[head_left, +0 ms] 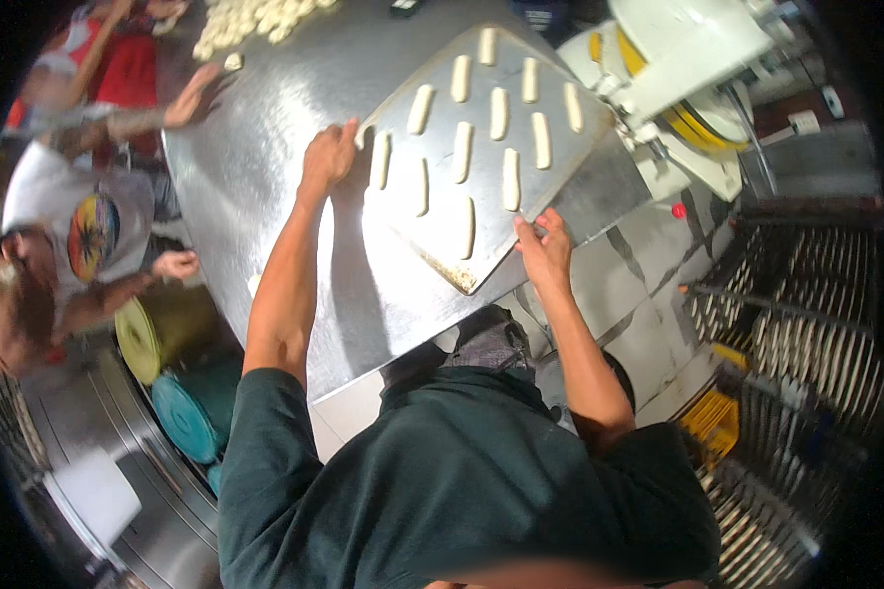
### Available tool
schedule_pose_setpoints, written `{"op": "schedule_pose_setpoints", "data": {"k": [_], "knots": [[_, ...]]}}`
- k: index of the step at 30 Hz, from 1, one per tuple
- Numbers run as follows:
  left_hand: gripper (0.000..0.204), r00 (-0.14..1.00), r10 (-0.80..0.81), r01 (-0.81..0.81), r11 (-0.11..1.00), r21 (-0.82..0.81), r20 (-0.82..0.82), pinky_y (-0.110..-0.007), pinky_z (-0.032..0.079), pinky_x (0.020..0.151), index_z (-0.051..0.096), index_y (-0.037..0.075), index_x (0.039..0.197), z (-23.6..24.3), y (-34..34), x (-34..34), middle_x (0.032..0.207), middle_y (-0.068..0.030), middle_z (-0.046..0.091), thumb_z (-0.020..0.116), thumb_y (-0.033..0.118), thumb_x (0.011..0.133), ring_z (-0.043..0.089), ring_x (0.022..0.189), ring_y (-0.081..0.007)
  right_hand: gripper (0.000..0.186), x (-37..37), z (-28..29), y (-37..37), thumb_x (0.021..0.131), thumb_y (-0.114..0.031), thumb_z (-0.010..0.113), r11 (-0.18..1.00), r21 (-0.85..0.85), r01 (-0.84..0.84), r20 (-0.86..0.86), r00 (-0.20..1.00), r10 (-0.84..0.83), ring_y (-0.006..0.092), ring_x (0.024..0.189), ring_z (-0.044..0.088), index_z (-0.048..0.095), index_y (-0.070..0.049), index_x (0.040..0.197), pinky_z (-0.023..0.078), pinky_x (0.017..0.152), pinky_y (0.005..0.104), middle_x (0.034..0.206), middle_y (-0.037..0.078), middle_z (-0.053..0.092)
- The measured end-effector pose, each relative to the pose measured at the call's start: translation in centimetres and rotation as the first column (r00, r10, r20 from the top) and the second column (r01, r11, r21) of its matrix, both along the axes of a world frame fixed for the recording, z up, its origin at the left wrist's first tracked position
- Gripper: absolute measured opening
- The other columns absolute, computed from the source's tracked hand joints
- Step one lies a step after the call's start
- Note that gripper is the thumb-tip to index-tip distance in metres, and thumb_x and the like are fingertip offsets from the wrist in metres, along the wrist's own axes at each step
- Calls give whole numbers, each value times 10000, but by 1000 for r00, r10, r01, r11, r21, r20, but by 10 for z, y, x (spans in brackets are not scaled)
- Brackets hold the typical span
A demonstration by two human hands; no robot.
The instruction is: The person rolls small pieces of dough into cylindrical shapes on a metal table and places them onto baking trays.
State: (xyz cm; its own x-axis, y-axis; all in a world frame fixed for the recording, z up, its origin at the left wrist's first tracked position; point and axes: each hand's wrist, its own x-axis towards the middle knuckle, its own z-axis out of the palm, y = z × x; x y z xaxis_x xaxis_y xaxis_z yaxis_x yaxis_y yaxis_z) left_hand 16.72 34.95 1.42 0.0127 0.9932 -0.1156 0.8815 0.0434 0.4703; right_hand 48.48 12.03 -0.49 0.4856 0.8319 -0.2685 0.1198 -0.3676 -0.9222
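Observation:
A flat metal baking tray (570, 162) lies turned at an angle on the steel table, several pale dough sticks (463, 152) spaced out on it in rows. At the tray's left corner, my left hand (330, 157) is closed on the edge, its fingers partly hidden. My right hand (545, 247) grips the near right edge, close to the front corner, with the thumb towards the top side. The front corner of the tray shows brown stains. None of the dough touches my hands.
The steel table (255, 187) carries a heap of small dough pieces (255, 25) at its far side. A white machine (692, 59) stands at the far right, racks of dough sticks (805, 324) at right. Co-workers (79, 196), a yellow bin (157, 334) and a teal bin (189, 417) are left.

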Motion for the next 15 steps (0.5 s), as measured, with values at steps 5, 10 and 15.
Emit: {"op": "schedule_pose_setpoints", "data": {"k": [5,10,15], "knots": [[780,972,-35,69,988,-139,234,-469,488,824,707,-75,1003,8,-31,-25,904,-258,703,346,613,1074,641,844,-299,480,3,-5,1,1011,-457,638,983,-10,185,-317,931,-179,224,913,615,640,23,1002,490,850,386,973,128,684],[654,911,5,42,994,-105,413,-380,423,664,585,-51,800,-3,-113,-23,717,-63,525,429,507,1102,474,723,-169,560,-2,13,-37,1038,-504,573,940,-198,276,-173,934,-311,292,1111,628,658,23,1207,471,981,391,1187,196,691],[528,836,-107,174,982,-75,539,-312,379,602,560,-4,785,-20,-166,8,701,18,472,483,403,1114,405,694,-113,660,-10,-4,-136,1028,-552,585,780,-270,564,-188,764,-618,199,1186,566,624,16,1362,431,1046,335,1306,112,652]]}}
